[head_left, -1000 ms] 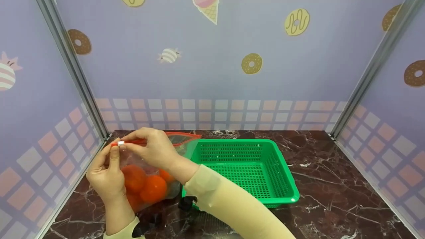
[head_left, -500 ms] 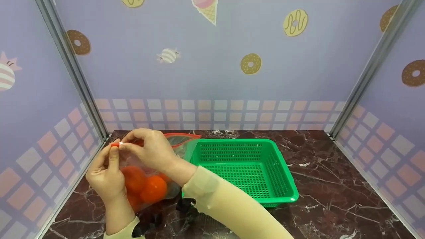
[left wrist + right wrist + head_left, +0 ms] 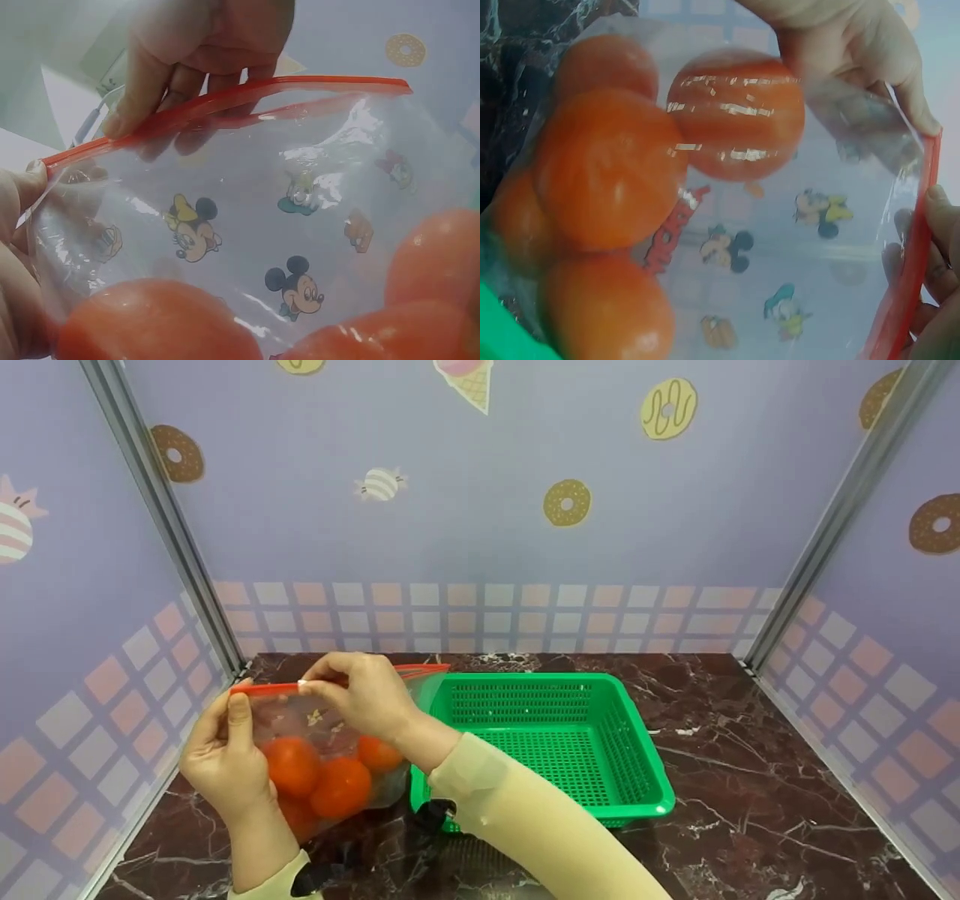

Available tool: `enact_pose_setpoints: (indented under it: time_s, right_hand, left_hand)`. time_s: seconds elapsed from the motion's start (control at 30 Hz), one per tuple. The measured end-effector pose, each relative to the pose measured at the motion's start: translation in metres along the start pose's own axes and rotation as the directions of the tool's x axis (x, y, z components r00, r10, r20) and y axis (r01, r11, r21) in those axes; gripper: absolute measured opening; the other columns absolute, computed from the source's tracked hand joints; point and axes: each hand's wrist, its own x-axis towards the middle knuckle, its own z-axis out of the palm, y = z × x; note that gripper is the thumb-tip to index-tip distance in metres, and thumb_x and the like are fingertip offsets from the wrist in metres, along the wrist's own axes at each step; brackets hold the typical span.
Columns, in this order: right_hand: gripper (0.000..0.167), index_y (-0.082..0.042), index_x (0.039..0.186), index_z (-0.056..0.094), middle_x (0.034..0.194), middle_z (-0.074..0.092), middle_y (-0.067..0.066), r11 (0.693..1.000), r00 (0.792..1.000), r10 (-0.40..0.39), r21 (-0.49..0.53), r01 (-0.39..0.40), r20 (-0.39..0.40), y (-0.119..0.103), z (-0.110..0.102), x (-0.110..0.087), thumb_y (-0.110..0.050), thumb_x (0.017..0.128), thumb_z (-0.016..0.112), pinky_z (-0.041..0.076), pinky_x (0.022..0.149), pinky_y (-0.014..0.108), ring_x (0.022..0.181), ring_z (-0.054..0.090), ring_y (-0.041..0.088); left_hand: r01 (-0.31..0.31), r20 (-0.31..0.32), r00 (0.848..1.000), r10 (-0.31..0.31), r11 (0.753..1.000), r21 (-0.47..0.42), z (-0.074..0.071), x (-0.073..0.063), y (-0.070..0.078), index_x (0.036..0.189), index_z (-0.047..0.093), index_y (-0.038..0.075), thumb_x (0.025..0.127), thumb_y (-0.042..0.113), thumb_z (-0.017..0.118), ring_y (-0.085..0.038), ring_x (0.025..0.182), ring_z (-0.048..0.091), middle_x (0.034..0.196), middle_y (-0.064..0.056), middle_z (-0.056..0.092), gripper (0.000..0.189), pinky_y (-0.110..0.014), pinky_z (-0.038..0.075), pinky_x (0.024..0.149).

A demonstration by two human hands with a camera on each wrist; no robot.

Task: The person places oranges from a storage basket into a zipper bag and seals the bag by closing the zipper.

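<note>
A clear zip bag (image 3: 300,716) with printed cartoon figures holds several smooth, round orange-red fruits (image 3: 341,787). My left hand (image 3: 234,757) pinches the left end of its red zip strip (image 3: 270,688) between thumb and fingers. Partway along that strip, my right hand (image 3: 367,697) pinches a small white slider (image 3: 303,685). Left of the slider the strip is a single joined line; to its right, in the left wrist view, the two red edges (image 3: 315,105) stand slightly apart. The right wrist view shows the fruits (image 3: 611,169) gathered at the bag's bottom.
A green plastic basket (image 3: 637,811) with slotted walls stands right of the bag, partly behind my right forearm. Everything is on a dark marbled tabletop (image 3: 735,780). Patterned lilac panels (image 3: 480,540) close in the back and both sides.
My right hand has slid right along the red strip with the white slider, and my left hand has shifted slightly left. More joined strip now shows between them.
</note>
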Motion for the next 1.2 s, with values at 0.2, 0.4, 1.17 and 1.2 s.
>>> enact_pose_setpoints:
  time_s: [0.2, 0.4, 1.17, 1.2]
  right_hand:
    - [0.017, -0.015, 0.101, 0.080, 0.096, 0.079, -0.003, 1.000, 1.000, 0.005, 0.003, -0.005, -0.005, 0.010, -0.005, 0.000, -0.028, 0.096, 0.070, 0.050, 0.072, 0.008, 0.076, 0.066, -0.003]
    - [0.015, -0.014, 0.100, 0.079, 0.095, 0.080, -0.002, 0.999, 1.000, 0.022, 0.042, -0.022, 0.004, 0.017, -0.011, 0.000, -0.026, 0.096, 0.071, 0.052, 0.072, 0.010, 0.077, 0.067, -0.003]
    - [0.014, -0.013, 0.099, 0.081, 0.095, 0.080, 0.001, 0.997, 0.997, 0.075, -0.006, -0.075, -0.019, 0.059, -0.028, -0.002, -0.024, 0.096, 0.073, 0.053, 0.072, 0.014, 0.079, 0.071, 0.005]
    - [0.014, -0.013, 0.100, 0.081, 0.095, 0.080, 0.001, 0.997, 0.997, 0.075, -0.010, -0.075, -0.019, 0.060, -0.029, -0.002, -0.024, 0.096, 0.073, 0.053, 0.071, 0.015, 0.079, 0.070, 0.005]
  left_hand:
    - [0.003, -0.012, 1.000, -0.003, 1.000, -0.012, -0.001, 0.002, 0.001, 0.101, 0.069, -0.024, 0.089, -0.012, 0.069, -0.019, 0.071, 0.076, 0.090, -0.014, 0.080, 0.017, -0.023, 0.057, 0.063]
    - [-0.006, -0.013, 1.000, 0.006, 1.000, -0.015, -0.001, 0.003, 0.000, 0.102, 0.069, -0.025, 0.089, -0.010, 0.071, -0.019, 0.072, 0.076, 0.090, -0.014, 0.080, 0.020, -0.024, 0.059, 0.065]
    - [0.002, -0.102, 0.995, -0.001, 1.000, 0.005, -0.010, 0.007, -0.001, 0.099, 0.074, -0.018, 0.089, -0.011, 0.071, -0.017, 0.071, 0.076, 0.087, -0.012, 0.080, 0.012, -0.022, 0.059, 0.067]
    - [0.000, -0.099, 0.995, 0.001, 1.000, 0.006, -0.010, 0.007, -0.001, 0.099, 0.074, -0.018, 0.089, -0.011, 0.071, -0.017, 0.070, 0.076, 0.088, -0.012, 0.080, 0.013, -0.022, 0.059, 0.066]
